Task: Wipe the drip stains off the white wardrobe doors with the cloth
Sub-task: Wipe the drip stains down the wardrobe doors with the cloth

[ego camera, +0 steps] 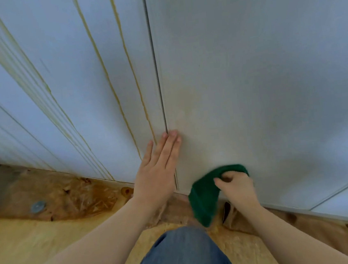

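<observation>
Two white wardrobe doors fill the view, split by a dark vertical gap. The left door (74,88) carries several long yellowish drip stains (107,74) running down to its bottom edge. The right door (260,79) shows only a faint yellowish smear near the gap. My left hand (157,168) lies flat with straight fingers across the gap, low on the doors. My right hand (236,185) grips a dark green cloth (205,195) against the bottom of the right door; part of the cloth hangs down toward the floor.
Wrinkled clear plastic sheeting (68,196) covers the wooden floor along the wardrobe base, with brown spill marks on it. A small grey round object (38,206) lies on the sheeting at left. My knee in blue jeans (182,258) is bent below the hands.
</observation>
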